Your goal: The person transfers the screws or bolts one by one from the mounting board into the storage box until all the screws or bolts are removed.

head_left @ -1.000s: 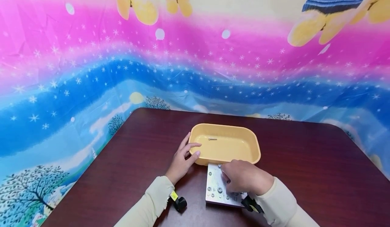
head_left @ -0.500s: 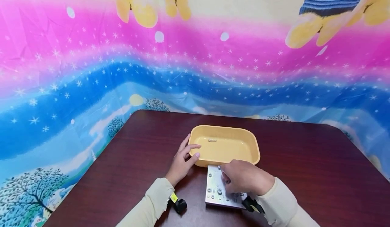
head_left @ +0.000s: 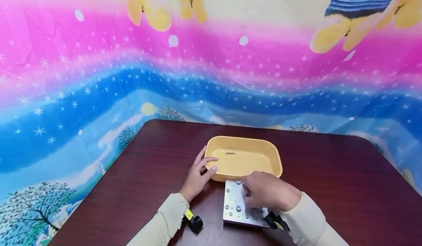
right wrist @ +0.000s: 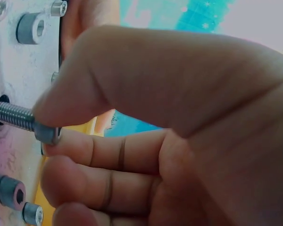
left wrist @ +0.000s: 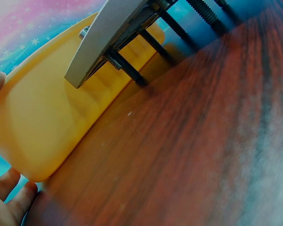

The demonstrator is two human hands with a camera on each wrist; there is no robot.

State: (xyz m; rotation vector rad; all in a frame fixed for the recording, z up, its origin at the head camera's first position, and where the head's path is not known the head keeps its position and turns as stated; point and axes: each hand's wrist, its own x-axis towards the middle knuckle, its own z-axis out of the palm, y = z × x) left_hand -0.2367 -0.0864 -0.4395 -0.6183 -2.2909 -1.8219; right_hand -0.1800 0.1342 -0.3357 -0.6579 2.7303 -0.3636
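In the right wrist view, my right hand pinches the head of a socket-head screw between thumb and index finger. Its threaded shank stands in a hole of the silver metal plate. Seen from the head, the right hand covers that screw. The left hand holds the left end of a yellow plastic box, one finger over the rim and the thumb at the near wall. A single loose screw lies in the box. Several threaded shanks stick out beneath the plate.
The plate stands against the box's near side on a dark red-brown wooden table. Several other socket-head screws sit in the plate. A colourful printed cloth hangs behind the table. Black wrist cameras are strapped to both wrists.
The head view has tilted slightly. Both hands, the box and the plate keep almost the same places; the right hand shifts only a little against the plate.
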